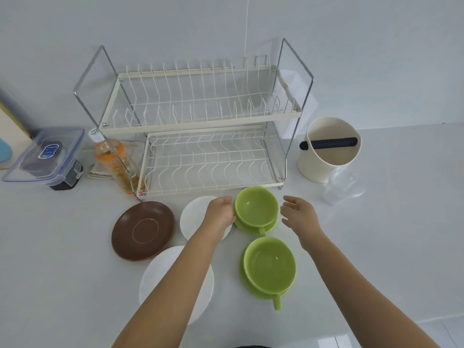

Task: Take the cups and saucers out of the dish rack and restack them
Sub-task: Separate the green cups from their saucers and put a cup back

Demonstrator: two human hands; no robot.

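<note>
Your left hand point(221, 212) touches the far green cup point(256, 205), which sits on its green saucer point(270, 226) just before the dish rack point(200, 136). Your right hand point(298, 214) hovers beside it, fingers spread, holding nothing.

Two lime-green cups point(256, 205) on matching green saucers point(253, 285); brown saucer point(143, 231) with a pale ring; two white saucers point(194, 217); cream rack point(200, 121); white desk point(376, 222); bottle point(116, 162) apparently orange.

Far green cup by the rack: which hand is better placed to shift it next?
Probably the left hand: its fingers already rest against the far green cup on its green saucer. The right hand hovers open beside it, not touching.
</note>
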